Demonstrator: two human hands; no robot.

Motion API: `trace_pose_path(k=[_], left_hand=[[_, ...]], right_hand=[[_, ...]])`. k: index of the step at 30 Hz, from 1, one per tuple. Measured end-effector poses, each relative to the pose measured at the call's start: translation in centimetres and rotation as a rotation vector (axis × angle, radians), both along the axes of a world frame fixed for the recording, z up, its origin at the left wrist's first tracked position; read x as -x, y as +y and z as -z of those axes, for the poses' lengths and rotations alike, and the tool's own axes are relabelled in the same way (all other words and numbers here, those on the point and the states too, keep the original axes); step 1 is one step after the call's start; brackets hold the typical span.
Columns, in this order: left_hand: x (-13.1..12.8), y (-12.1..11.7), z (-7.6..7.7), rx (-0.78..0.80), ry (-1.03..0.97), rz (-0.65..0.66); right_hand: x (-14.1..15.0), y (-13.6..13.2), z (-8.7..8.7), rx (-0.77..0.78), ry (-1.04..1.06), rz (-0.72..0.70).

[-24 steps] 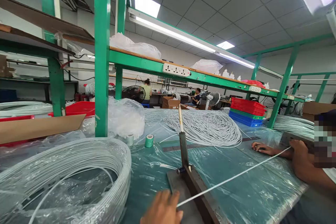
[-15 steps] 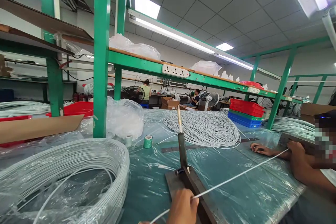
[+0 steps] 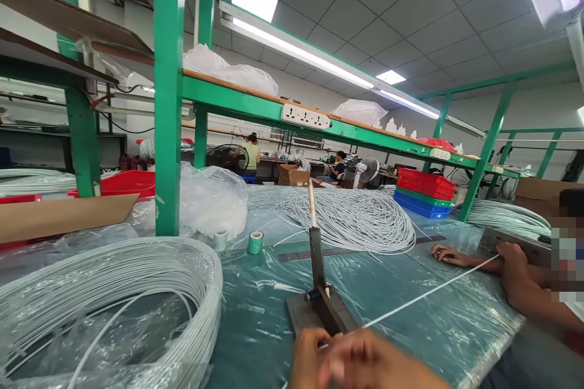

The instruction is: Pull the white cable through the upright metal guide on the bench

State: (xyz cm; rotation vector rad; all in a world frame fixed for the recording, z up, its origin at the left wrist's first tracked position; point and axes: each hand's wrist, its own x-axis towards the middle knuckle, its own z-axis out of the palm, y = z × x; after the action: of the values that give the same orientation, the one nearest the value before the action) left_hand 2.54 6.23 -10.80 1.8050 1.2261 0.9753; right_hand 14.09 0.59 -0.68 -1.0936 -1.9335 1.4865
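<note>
Plastic-covered bench (image 3: 255, 316); left hand (image 3: 308, 355) pinching white cable (image 3: 424, 296), right hand (image 3: 365, 364) blurred, grip unclear; stacked crates' (image 3: 426, 194) contents hidden.

Thin white cable (image 3: 424, 295), taut and straight, slanting across the plastic-covered green table (image 3: 255, 316).

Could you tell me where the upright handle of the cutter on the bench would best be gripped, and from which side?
Probably at the pale grip atop the cutter's lever. The lever stands nearly upright from its base, hinged low by the blue spring, so the top looks easiest to swing. Come from the near side; the stretched white cord crosses on the right.
</note>
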Motion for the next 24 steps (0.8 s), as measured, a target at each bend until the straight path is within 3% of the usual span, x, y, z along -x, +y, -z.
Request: trace_pose_path(k=[5, 8, 11, 15, 20, 24], left_hand=[[0.0, 0.4, 0.1, -0.013, -0.039, -0.040], [-0.3, 0.8, 0.9, 0.010, -0.082, -0.048], [-0.4, 1.3, 1.8, 0.058, -0.104, -0.052], [-0.5, 1.9, 2.7, 0.099, -0.077, -0.111], [-0.6, 2.3, 3.2, 0.128, -0.065, -0.130], [-0.5, 2.5, 3.2, 0.163, -0.083, -0.100]], right_hand=[[-3.5, 10.5, -5.4, -0.114, 0.224, 0.507], [-4.3, 16.8, -7.4, -0.056, 0.248, 0.641], [-3.7, 21.2, -7.9, 0.037, 0.236, 0.646], [-1.9, 24.5, -7.8, 0.174, 0.249, 0.562], [-0.1, 26.1, -7.9, 0.287, 0.303, 0.428], [0.4, 25.8, -8.2, 0.307, 0.298, 0.433]])
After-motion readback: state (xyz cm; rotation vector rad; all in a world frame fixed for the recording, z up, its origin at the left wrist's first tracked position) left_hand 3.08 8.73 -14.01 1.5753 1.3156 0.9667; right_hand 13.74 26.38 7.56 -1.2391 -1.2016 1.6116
